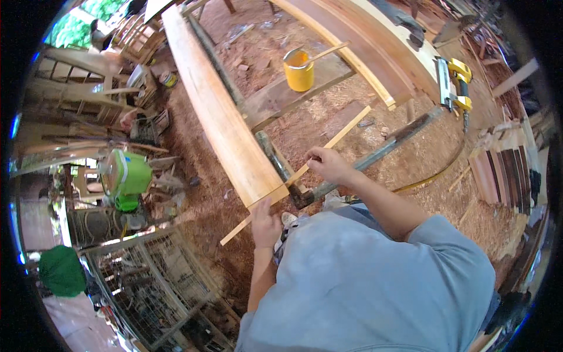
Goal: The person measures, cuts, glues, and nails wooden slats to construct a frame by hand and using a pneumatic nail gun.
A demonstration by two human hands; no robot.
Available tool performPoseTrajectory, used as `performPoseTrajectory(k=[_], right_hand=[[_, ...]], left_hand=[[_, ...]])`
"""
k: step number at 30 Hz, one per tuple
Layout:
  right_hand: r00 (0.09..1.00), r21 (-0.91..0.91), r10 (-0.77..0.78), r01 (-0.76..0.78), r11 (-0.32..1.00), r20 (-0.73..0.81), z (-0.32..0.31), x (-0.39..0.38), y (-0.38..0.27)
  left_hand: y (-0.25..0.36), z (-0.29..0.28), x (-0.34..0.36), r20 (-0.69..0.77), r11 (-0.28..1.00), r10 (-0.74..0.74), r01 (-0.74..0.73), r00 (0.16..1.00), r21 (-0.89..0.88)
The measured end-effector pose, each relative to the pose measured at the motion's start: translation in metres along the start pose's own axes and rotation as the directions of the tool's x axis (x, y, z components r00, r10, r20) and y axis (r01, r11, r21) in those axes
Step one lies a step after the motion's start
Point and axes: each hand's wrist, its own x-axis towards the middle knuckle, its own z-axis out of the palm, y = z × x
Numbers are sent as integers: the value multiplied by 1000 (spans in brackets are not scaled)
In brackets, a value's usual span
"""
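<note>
We see the left hand (265, 224) closed on the lower part of a thin wooden strip (346, 132), just below the near end of a long plank (220, 111). The right hand (328, 164) pinches the same strip higher up. The strip slants from lower left to upper right, passing under the plank's end and across a dark metal bar (381, 151). Beyond, a yellow can (299, 71) with a stick in it stands on a board, and a yellow nail gun (454, 85) lies at the right. Sawdust (328, 117) covers the floor.
</note>
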Motion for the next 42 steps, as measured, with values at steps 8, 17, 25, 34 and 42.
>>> performPoseTrajectory(k=[8,17,25,34,42], right_hand=[[996,-58,39,-35,998,75,33,-29,34],[948,-119,-70,112,987,311,90,-22,24],[964,395,86,20,918,-250,13,3,-23],[665,-4,-458,565,825,-591,-105,65,-125],[908,-953,-314,-223,204,-279,-160,136,-163]], left_hand=[[-87,-82,-82,-406,854,-322,447,856,265],[6,2,17,13,966,178,-172,984,-191],[-143,-50,-65,-154,829,-554,560,819,-5],[-104,-37,12,35,774,-543,516,839,-366],[-85,-20,14,182,867,-493,497,851,21]])
